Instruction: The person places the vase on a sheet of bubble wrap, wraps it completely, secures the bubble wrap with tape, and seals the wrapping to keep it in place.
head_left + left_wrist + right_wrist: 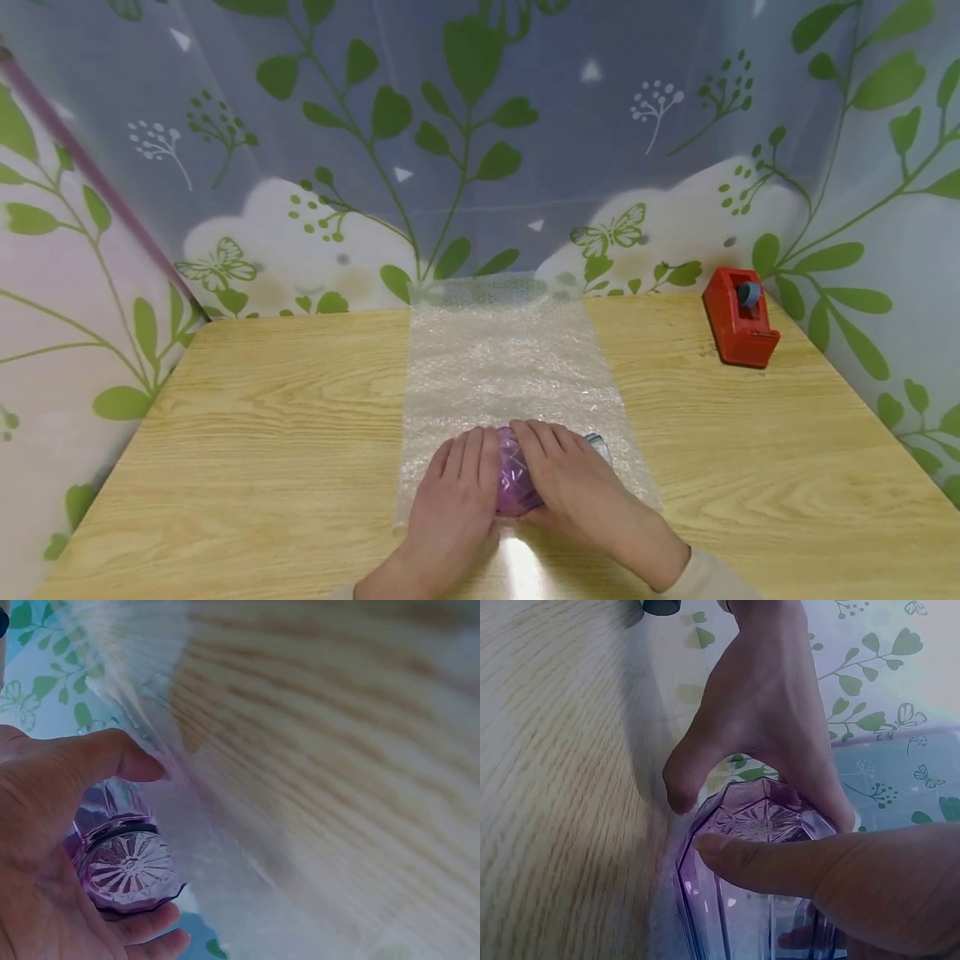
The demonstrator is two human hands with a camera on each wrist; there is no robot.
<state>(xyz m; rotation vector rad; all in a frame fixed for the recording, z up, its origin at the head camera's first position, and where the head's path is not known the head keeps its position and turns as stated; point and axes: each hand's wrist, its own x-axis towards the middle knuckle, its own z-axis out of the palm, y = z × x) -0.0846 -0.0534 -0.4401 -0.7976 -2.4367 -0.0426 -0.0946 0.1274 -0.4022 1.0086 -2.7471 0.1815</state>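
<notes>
A faceted drinking glass [516, 477], purple at its base and bluish toward the rim, lies on its side across the near part of a bubble wrap sheet [510, 358]. My left hand [459, 492] spans its base end, thumb on the near side against the wrap's edge. The starburst base [129, 866] faces the left palm in the left wrist view. Around the body, my right hand [577, 479] grips the glass, its thumb [765, 864] lying along the facets. The rim peeks out beyond the right fingers. Both palms hide much of the glass.
A red tape dispenser [738, 321] stands at the back right of the wooden table [300, 417]. Behind and on both sides hang leaf-patterned curtains [465, 125]. The wrap's far end rises against the back curtain.
</notes>
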